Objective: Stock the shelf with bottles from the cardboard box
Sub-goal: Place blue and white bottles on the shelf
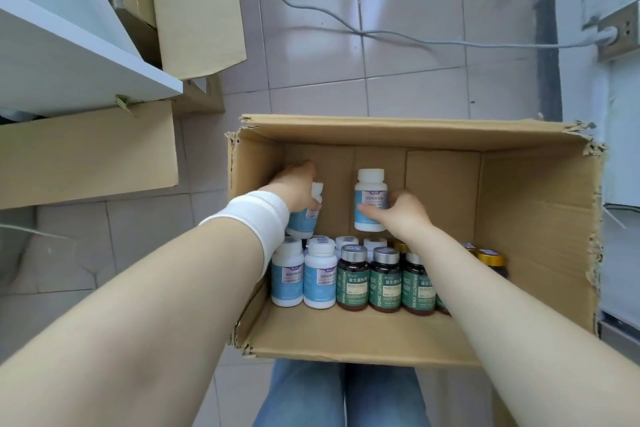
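Both hands grip white plastic bottles w/ blue labels inside cardboard box (540, 218): left hand (294, 184) on tilted bottle (303, 222), right hand (403, 211) on upright bottle (370, 194). Dark green-label bottles (384, 281) below.

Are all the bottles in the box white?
No, green bottles stand right beside the white bottles.

Open-topped cardboard box (536, 218), bare floor in its far right half, upright bottles (353, 277) packed along near wall, shelf (86, 73) edge jutting at left, cable (360, 32) across far tiles
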Demonstrator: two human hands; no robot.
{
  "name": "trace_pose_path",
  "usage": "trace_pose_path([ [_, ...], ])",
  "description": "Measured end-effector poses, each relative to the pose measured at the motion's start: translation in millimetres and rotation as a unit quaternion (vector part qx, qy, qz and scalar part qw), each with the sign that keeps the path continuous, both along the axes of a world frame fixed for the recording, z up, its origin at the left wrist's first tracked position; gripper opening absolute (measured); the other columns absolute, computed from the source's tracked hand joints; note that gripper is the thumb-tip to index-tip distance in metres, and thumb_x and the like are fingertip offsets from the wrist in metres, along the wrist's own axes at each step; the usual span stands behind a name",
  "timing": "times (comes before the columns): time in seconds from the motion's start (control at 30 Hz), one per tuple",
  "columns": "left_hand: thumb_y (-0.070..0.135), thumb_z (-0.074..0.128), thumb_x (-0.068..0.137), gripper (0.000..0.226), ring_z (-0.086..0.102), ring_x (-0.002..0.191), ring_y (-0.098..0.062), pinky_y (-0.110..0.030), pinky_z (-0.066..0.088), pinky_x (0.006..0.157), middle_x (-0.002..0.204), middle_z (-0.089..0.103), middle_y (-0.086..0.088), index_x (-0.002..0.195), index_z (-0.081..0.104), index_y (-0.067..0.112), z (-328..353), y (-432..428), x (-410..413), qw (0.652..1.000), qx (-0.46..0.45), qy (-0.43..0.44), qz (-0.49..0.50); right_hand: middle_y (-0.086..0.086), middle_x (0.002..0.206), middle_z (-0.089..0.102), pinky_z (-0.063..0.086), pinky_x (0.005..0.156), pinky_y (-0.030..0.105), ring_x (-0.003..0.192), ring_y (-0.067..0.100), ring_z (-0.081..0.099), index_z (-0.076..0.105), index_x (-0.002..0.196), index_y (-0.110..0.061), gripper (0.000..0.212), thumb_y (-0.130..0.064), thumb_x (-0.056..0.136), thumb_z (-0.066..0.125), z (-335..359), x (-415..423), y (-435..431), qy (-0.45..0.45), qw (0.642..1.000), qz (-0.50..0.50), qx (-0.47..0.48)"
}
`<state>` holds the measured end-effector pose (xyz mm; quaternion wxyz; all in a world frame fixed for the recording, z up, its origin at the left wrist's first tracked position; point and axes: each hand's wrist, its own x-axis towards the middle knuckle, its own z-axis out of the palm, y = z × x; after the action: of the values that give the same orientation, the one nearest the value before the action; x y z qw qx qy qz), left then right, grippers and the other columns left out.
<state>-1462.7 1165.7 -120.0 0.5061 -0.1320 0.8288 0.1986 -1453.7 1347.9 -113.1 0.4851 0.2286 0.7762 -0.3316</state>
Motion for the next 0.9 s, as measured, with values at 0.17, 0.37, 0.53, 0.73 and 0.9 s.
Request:
trace_pose_path([
  [0.17, 0.021, 0.072, 0.080, 0.056, 0.053, 0.116, -0.024, -0.028, 0.043, 0.089, 0.128, 0.054, -0.008, 0.128, 0.045, 0.011, 44.0, 7.3, 2.5, 0.978, 0.080, 0.134, 0.141, 0.003, 0.113, 0.055, 0.046, 0.091, 0.033, 0.106, 0.020, 0.056, 0.047, 0.124, -0.009, 0.065, -0.038, 0.073, 0.076, 29.7, 6.6, 30.2, 0.047, 0.993, -0.106, -0.037],
  [0.37, 0.028, 0.067, 0.085, 0.034, 0.055, 0.090, -0.008, -0.019, 0.050, 0.073, 0.098, 0.056, 0.010, 0.114, 0.050, 0.025, 153.9, 22.4, 26.3, 0.903, 0.239, 0.230, 0.272, 0.009, 0.117, 0.063, 0.050, 0.097, 0.041, 0.104, 0.022, 0.064, 0.051, 0.124, -0.008, 0.058, -0.036, 0.077, 0.072, 111.9, 44.2, 59.0, 0.037, 0.959, -0.236, -0.152],
  [0.53, 0.022, 0.059, 0.091, 0.021, 0.059, 0.104, -0.019, -0.036, 0.052, 0.084, 0.110, 0.061, 0.000, 0.103, 0.052, 0.038, 244.1, 40.2, 54.5, 0.838, 0.349, 0.222, 0.357, 0.011, 0.118, 0.064, 0.045, 0.101, 0.040, 0.108, 0.024, 0.061, 0.051, 0.126, -0.010, 0.058, -0.038, 0.078, 0.067, 202.3, 98.0, 80.0, 0.063, 0.935, -0.295, -0.189],
  [0.73, 0.020, 0.055, 0.093, 0.022, 0.062, 0.098, -0.017, -0.037, 0.051, 0.090, 0.101, 0.063, 0.002, 0.114, 0.053, 0.019, 318.5, 76.7, 104.8, 0.826, 0.440, 0.183, 0.301, 0.009, 0.104, 0.067, 0.048, 0.085, 0.033, 0.088, 0.020, 0.064, 0.056, 0.116, -0.012, 0.034, -0.029, 0.087, 0.058, 291.0, 196.0, 81.5, 0.163, 0.889, -0.380, -0.197],
  [0.9, 0.024, 0.052, 0.094, 0.010, 0.060, 0.100, -0.016, -0.039, 0.049, 0.095, 0.110, 0.062, -0.001, 0.105, 0.052, 0.026, 367.1, 103.8, 158.5, 0.833, 0.500, 0.125, 0.201, 0.005, 0.098, 0.067, 0.050, 0.084, 0.034, 0.082, 0.018, 0.065, 0.054, 0.112, -0.018, 0.024, -0.028, 0.090, 0.054, 345.5, 291.8, 69.7, 0.239, 0.834, -0.462, -0.186],
])
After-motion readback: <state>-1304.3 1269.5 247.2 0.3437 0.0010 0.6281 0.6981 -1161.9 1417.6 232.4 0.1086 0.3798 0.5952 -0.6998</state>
